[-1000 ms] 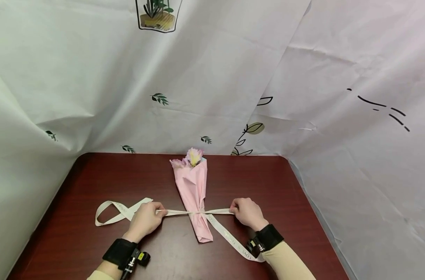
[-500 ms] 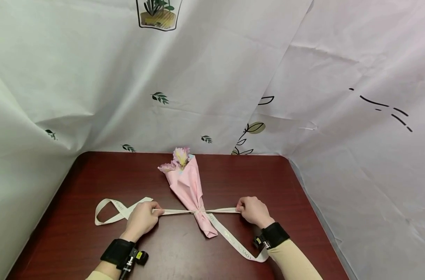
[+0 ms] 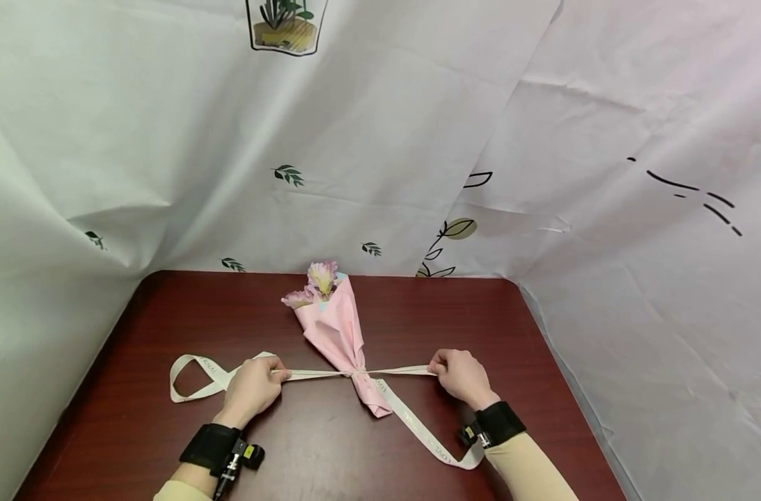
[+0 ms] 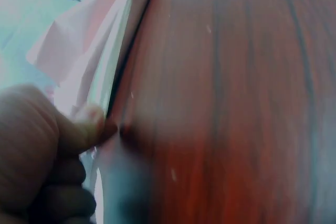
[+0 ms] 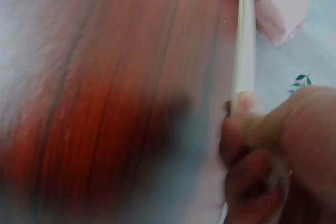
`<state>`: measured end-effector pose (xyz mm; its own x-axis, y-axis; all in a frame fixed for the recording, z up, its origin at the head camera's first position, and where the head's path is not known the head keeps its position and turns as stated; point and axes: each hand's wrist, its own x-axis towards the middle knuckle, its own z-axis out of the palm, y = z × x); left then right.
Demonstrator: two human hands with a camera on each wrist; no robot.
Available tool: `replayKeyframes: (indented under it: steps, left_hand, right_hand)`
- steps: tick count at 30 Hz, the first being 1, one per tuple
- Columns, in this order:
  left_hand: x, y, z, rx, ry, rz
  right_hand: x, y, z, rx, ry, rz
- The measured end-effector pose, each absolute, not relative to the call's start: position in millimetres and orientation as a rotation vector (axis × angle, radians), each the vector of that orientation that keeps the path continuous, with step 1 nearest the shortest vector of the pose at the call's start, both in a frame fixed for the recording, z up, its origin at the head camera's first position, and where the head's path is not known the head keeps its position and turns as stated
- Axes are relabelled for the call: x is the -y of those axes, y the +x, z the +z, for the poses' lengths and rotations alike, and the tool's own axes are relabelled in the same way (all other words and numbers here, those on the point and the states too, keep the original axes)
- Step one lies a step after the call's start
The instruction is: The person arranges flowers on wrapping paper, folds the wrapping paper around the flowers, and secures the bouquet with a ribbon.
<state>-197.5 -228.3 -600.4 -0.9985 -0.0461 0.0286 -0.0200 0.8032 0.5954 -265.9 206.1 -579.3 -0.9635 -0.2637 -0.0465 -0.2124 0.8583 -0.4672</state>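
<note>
A bouquet [image 3: 336,327] in pink wrapping paper lies on the table, its pale purple and yellow flowers at the far end tilted left. A cream ribbon [image 3: 317,374] with printed lettering crosses its narrow waist, where the paper is drawn in. My left hand [image 3: 253,390] pinches the ribbon left of the bouquet, and my right hand [image 3: 463,378] pinches it on the other side. Between them the ribbon runs nearly straight. In the left wrist view, thumb and fingertip meet on the ribbon [image 4: 118,40]; the right wrist view has the same pinch on a narrow, taut band [image 5: 245,51].
A loose ribbon tail [image 3: 195,379] loops on the table beyond my left hand. Another tail [image 3: 420,431] trails from the bouquet toward my right wrist. The dark red wooden table [image 3: 186,306] ends at a white printed curtain [image 3: 380,139] behind and on both sides.
Both hands have moved apart, the right one farther right and the left slightly left, stretching the ribbon. The bouquet has turned, its flower end swinging left and its foot right.
</note>
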Motion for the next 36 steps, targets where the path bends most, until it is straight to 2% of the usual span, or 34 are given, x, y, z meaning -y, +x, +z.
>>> replayKeyframes:
  steps: [4, 9, 13, 16, 20, 23, 30, 36]
  left_hand:
    - [241, -201, -599, 2.957, -0.008, -1.019]
    - [257, -202, -591, 2.981, -0.046, -1.124]
    - [264, -204, -583, 2.947, -0.087, -1.207]
    - [265, -204, -579, 2.906, -0.120, -1.337]
    - [262, -203, -576, 2.834, -0.172, -1.568]
    - [257, -201, -576, 2.743, -0.269, -1.698]
    - [241, -203, -578, 2.471, -0.589, -1.951]
    - [224, -208, -580, 2.289, -0.676, -2.073]
  right_hand:
    - [-235, -278, -566, -2.538, -0.499, -1.107]
    - [-290, -292, -531, -2.154, -0.507, -1.527]
    - [-324, -298, -503, -2.265, -0.481, -1.698]
    - [-333, -300, -489, -2.500, -0.377, -1.594]
    - [-321, -302, -496, -2.789, -0.264, -1.212]
    - [-301, -299, -517, -2.920, -0.313, -0.931]
    - [-221, -292, -559, -2.960, -0.645, -0.818]
    - [-168, -286, -580, -2.774, -0.945, -0.821]
